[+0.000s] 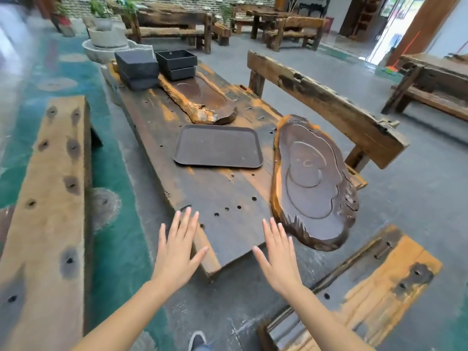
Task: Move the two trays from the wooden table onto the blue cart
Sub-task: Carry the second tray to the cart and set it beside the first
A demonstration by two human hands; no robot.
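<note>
Nothing moved yet: the brown tray [218, 146] lay mid-counter [222, 198], any second tray unclear, blue cart out of sight. Left hand [177, 247] and right hand [277, 254] hovered, each grip spread, empty.

A flat tray [218, 146] lies in the middle of the table [222, 193]. Just right of it, a wood-slab tray [314, 183] rests along the table's right edge, its near end overhanging. Behind the flat tray lies a long slab tray [202, 97], and at the far end stand two stacks of boxes [157, 65]. Benches flank the table: one left [48, 198], one right [324, 102]. Both hands, left [177, 247] and right [277, 254], hover over the near end.
</note>
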